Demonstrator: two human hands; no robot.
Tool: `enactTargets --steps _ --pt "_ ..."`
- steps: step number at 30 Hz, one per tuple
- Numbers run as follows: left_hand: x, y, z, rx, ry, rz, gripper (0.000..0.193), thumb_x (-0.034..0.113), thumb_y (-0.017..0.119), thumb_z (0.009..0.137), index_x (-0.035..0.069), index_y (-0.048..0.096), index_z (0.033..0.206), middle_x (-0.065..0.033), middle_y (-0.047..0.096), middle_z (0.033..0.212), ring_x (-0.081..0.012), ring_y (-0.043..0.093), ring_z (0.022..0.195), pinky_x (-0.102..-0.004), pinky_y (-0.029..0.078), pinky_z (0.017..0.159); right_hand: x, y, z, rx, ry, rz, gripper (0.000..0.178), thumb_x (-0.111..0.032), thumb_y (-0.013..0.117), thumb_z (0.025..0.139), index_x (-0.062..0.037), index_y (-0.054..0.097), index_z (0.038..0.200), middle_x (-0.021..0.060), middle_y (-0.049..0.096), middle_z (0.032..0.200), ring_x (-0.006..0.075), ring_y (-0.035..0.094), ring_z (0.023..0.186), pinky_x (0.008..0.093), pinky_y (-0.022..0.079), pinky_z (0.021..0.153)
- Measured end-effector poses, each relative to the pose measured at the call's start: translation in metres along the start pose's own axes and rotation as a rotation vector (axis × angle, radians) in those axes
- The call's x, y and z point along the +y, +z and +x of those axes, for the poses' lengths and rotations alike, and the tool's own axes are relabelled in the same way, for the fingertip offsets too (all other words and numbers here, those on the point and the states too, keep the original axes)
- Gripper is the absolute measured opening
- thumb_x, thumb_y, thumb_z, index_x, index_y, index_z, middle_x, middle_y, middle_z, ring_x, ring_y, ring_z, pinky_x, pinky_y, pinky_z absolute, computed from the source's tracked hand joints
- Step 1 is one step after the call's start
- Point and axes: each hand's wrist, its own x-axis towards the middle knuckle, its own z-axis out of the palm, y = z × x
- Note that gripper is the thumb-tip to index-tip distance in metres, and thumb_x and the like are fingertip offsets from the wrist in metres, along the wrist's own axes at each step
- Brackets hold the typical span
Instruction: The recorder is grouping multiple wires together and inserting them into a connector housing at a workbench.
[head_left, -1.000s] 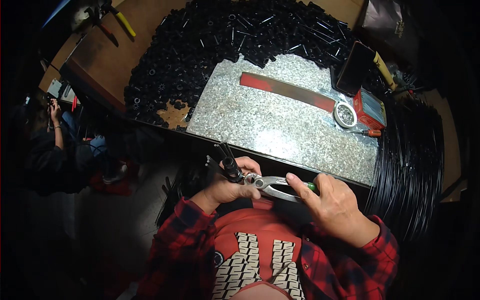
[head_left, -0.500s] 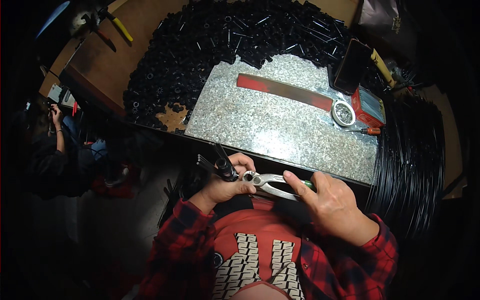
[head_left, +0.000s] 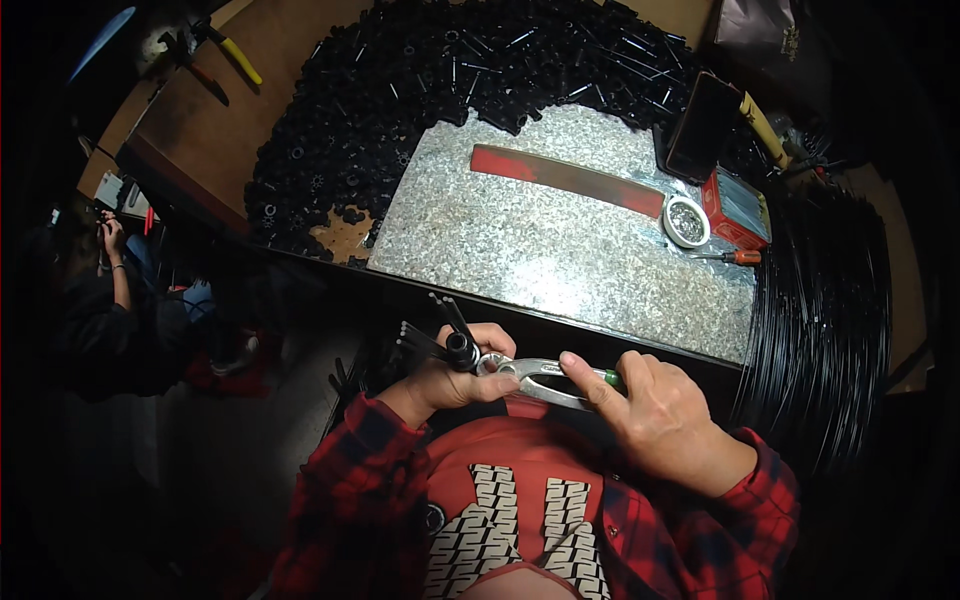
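My left hand (head_left: 440, 385) is closed around a black hub with thin rods (head_left: 462, 350), held just in front of the table's near edge. Several rods stick out of it toward the upper left, and its round open end shows. Silver pincers with green grips (head_left: 543, 369) reach across from the right, their jaws at the hub's lower right side. What the jaws bite on is hidden by my left thumb and fingers. My right hand (head_left: 668, 415) is wrapped round the pincers' handles, index finger stretched along the upper one.
A granite-patterned board (head_left: 450, 220) bears a worn red bar (head_left: 560, 182), a white cup of small metal bits (head_left: 687, 221) and a screwdriver (head_left: 740, 258). Behind lies a heap of black parts (head_left: 400, 110); right, a bundle of black rods (head_left: 820, 310). A co-worker's hand (head_left: 112, 238) shows far left.
The hub and my left hand have shifted slightly right, and the hub's tilt has changed. The pincers have turned a little, their jaws slightly lower. My right hand keeps its grip.
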Motion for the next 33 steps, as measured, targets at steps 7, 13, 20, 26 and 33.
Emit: enactTargets --steps 7,13,20,26,33 --pt "-0.002 -0.003 -0.003 0.071 -0.071 -0.078 0.036 0.025 0.079 0.07 0.003 0.058 0.091 0.0022 0.057 0.072 -0.0018 0.047 0.06 -0.0183 0.036 0.053 0.005 0.012 0.01 -0.062 0.062 0.221 0.059 -0.01 0.06 0.078 -0.0123 0.045 0.135 0.0089 0.046 0.072 0.0219 0.054 0.06 0.0328 0.045 0.048" --pt "-0.012 -0.023 0.004 0.211 0.21 -0.329 0.077 0.06 0.066 0.074 -0.003 0.043 0.111 0.004 0.038 0.05 -0.0059 0.035 0.042 -0.0215 0.031 0.044 0.035 0.03 0.022 -0.059 0.211 0.326 0.062 -0.032 0.069 0.079 -0.0146 0.046 0.134 0.015 0.054 0.079 0.0341 0.059 0.065 0.0416 0.048 0.055" --pt "0.006 -0.059 -0.009 0.452 0.326 -0.519 0.086 0.083 0.029 0.072 0.006 0.047 0.102 0.0055 0.028 0.046 -0.0067 0.026 0.038 -0.0225 0.026 0.042 0.042 0.061 0.036 0.142 0.357 0.022 0.071 -0.026 0.077 0.068 -0.0031 0.047 0.129 0.0203 0.048 0.114 0.0352 0.048 0.1 0.0424 0.042 0.083" --pt "0.029 -0.064 -0.012 0.549 0.413 -0.802 0.075 0.079 0.032 0.078 0.009 0.056 0.093 0.0061 0.026 0.045 -0.0069 0.024 0.038 -0.0219 0.025 0.042 -0.045 0.081 0.036 -0.196 0.008 1.18 0.045 -0.017 0.068 0.083 -0.0015 0.053 0.123 0.0146 0.057 0.09 0.0257 0.057 0.081 0.0325 0.047 0.075" --pt "0.032 -0.031 -0.012 0.535 0.308 -1.172 0.078 0.08 0.031 0.078 0.007 0.057 0.085 -0.0013 0.046 0.06 -0.0164 0.047 0.061 -0.0303 0.041 0.066 -0.017 0.09 0.028 0.274 0.322 1.678 0.1 -0.031 0.077 0.076 -0.0111 0.011 0.148 0.0125 0.043 0.124 0.0115 0.054 0.073 0.0242 0.047 0.059"
